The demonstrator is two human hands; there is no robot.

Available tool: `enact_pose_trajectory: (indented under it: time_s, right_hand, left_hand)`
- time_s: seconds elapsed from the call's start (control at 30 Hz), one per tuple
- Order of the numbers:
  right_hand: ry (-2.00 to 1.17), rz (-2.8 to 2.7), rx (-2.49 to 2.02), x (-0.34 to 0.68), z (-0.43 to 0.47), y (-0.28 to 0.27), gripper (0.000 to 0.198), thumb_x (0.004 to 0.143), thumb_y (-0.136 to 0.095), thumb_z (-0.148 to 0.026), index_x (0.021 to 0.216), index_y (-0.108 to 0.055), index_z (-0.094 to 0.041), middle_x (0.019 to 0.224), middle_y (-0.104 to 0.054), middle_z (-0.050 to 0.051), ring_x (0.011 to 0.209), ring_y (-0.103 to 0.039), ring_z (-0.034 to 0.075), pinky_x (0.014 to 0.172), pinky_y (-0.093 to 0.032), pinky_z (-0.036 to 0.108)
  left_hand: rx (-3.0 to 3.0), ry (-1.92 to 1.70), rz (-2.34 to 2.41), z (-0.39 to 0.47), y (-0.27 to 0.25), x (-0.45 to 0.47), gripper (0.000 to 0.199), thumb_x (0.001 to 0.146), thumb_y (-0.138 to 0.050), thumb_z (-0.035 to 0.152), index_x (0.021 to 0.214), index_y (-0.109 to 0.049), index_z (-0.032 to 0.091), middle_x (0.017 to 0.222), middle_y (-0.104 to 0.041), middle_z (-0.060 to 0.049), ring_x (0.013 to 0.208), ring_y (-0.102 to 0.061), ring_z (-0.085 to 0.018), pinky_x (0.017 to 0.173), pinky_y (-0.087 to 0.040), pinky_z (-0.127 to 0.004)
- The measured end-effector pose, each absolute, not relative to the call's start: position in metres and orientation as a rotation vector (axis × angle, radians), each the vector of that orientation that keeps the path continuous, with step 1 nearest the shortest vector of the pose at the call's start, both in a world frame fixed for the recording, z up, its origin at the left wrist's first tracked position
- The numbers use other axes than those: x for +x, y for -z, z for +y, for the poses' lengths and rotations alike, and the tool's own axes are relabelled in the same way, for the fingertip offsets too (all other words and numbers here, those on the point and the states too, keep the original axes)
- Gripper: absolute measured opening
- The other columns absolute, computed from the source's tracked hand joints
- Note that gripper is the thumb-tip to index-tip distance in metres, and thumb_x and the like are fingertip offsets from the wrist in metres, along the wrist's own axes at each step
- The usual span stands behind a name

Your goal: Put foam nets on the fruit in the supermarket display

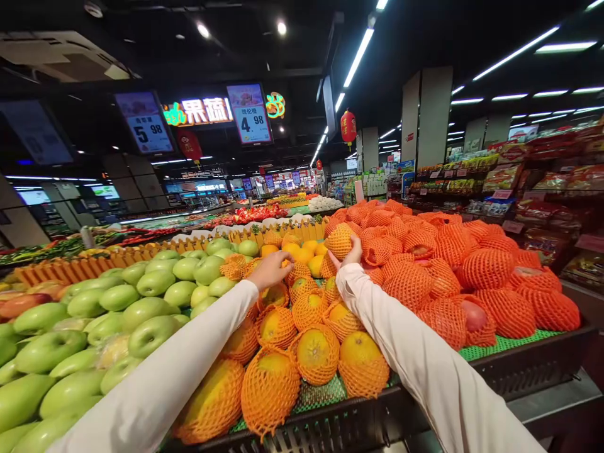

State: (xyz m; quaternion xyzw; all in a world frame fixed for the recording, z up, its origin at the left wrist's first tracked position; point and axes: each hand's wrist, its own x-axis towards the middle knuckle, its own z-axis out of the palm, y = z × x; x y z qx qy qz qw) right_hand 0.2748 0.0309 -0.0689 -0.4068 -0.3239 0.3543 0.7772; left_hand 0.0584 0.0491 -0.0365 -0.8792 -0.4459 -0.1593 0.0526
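Note:
My right hand (pixel 350 255) grips an orange in a yellow-orange foam net (pixel 338 240), raised at the border between the oranges and the red-netted fruit. Over the pile of oranges, my left hand (pixel 271 270) reaches in from the left. Its fingers are slightly curled and apart, with nothing visible in them. An empty-looking orange foam net (pixel 233 267) lies just left of that hand. Bare oranges (pixel 304 253) show behind and between my hands. In front, netted oranges (pixel 316 353) are heaped on green matting, several with their tops exposed.
Green apples (pixel 153 335) fill the left side. Fruit in red foam nets (pixel 486 269) is piled on the right. A black crate edge (pixel 349 418) runs along the front. A low orange fence (pixel 127 257) stands behind the apples. Packaged goods (pixel 547 182) line shelves at right.

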Motion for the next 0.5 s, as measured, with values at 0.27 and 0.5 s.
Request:
enact_pose_trajectory:
  time_s: [0.27, 0.5]
  right_hand:
    - [-0.947, -0.26, -0.821, 0.276, 0.028, 0.056, 0.062, 0.072, -0.056, -0.056, 0.13, -0.039, -0.04, 0.135, -0.05, 0.007, 0.118, -0.061, 0.026, 0.07, -0.065, 0.039]
    - [-0.949, -0.396, -0.943, 0.281, 0.041, 0.061, 0.061, 0.073, -0.048, -0.063, 0.127, -0.037, -0.036, 0.138, -0.047, 0.008, 0.114, -0.062, 0.026, 0.063, -0.063, 0.038]
  left_hand:
    - [-2.665, 0.186, -1.376, 0.097, 0.065, 0.154, 0.062, 0.064, -0.078, 0.03, 0.122, -0.057, 0.016, 0.133, -0.063, -0.018, 0.123, -0.06, -0.036, 0.101, -0.047, -0.045]
    - [-2.518, 0.283, -1.382, 0.098, 0.081, 0.168, 0.058, 0.074, -0.073, 0.039, 0.122, -0.054, 0.013, 0.115, -0.07, -0.023, 0.119, -0.057, -0.04, 0.105, -0.034, -0.053]
